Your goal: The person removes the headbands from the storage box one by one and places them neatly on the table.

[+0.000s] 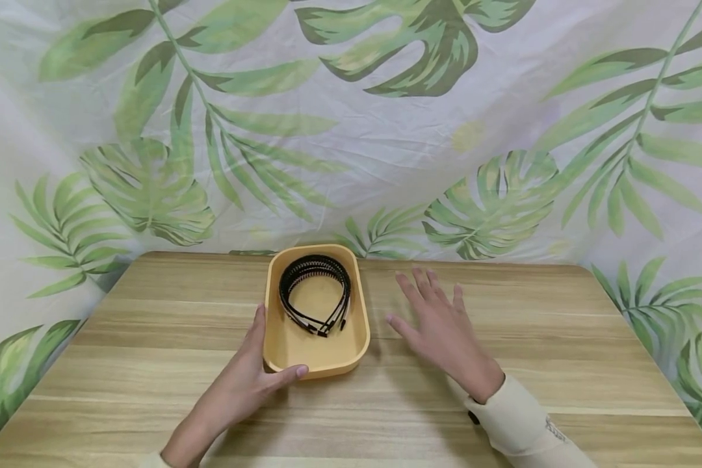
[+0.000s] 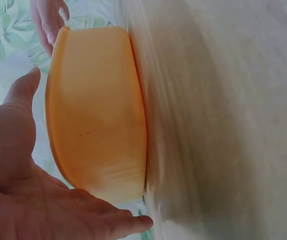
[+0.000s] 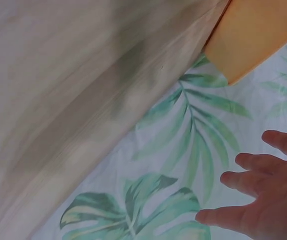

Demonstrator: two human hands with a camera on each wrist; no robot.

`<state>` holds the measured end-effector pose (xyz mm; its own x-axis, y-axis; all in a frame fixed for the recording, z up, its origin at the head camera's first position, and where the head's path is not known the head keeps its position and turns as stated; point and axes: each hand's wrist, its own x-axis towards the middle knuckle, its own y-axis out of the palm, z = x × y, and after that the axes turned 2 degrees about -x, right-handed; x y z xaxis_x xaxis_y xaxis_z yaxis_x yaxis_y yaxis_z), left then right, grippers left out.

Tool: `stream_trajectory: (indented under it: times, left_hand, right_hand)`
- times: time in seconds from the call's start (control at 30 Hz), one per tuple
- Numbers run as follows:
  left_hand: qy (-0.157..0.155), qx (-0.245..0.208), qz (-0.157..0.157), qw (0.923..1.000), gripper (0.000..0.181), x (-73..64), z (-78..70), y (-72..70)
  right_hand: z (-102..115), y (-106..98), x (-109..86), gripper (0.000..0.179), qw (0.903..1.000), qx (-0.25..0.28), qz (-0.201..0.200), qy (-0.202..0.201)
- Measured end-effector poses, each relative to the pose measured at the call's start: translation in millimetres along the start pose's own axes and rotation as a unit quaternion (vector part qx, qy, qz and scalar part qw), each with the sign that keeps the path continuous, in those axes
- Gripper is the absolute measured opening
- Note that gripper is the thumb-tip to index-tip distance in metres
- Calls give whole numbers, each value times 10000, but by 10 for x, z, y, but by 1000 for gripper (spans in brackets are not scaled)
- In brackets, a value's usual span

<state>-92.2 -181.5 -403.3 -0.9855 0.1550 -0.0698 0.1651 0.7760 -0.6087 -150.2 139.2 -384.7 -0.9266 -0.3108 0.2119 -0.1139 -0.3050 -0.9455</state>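
Note:
A yellow rectangular bin with rounded corners (image 1: 358,325) stands on the table, open side up. Inside it lie several black headbands (image 1: 316,261), nested together, their ends toward the near side. My left hand (image 1: 242,383) is at the bin's near left corner, fingers straight along the left side and thumb at the front rim. In the left wrist view, that hand (image 2: 38,200) is spread beside the bin's outer wall (image 2: 96,115). To the right of the bin, my right hand (image 1: 444,328) hovers over the table with fingers spread, holding nothing.
The wood-grain table (image 1: 561,338) runs up to a hanging cloth printed with green leaves (image 1: 386,149) at its back edge. The bin is close to that back edge. A pale sleeve (image 1: 520,422) covers the right forearm.

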Motion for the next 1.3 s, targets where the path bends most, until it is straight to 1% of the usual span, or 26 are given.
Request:
stream_trajectory:
  times: [0.2,0.3,0.43,0.6,0.73,0.83,0.97,1.17,1.3]
  left_hand:
    - [-6,-425,163,9990,135,35,30,22]
    - [-38,-497,196,9986,137,49,41,34]
    - [0,-585,218,9980,138,67,48,47]
    - [-62,-750,362,9965,137,66,31,45]
    - [-108,-768,421,9961,136,68,45,48]
    - [-144,-699,425,9965,136,67,62,40]
    - [-110,-668,379,9970,137,67,78,30]
    - [-39,-671,346,9971,137,85,89,33]
    - [-103,-682,368,9969,137,81,87,27]
  right_hand:
    - [104,33,120,71,9993,265,-27,-250]
    - [148,48,178,70,9987,419,-9,-307]
    - [198,66,249,69,9973,628,5,-381]
    - [231,113,313,68,9948,828,-141,-579]
    - [253,145,375,67,9932,936,-198,-665]
    - [289,151,434,67,9926,1046,-113,-600]
    - [335,161,511,64,9908,1224,-22,-572]
    - [383,207,622,58,9858,1510,-53,-730]
    - [417,253,702,55,9809,1748,-38,-853]
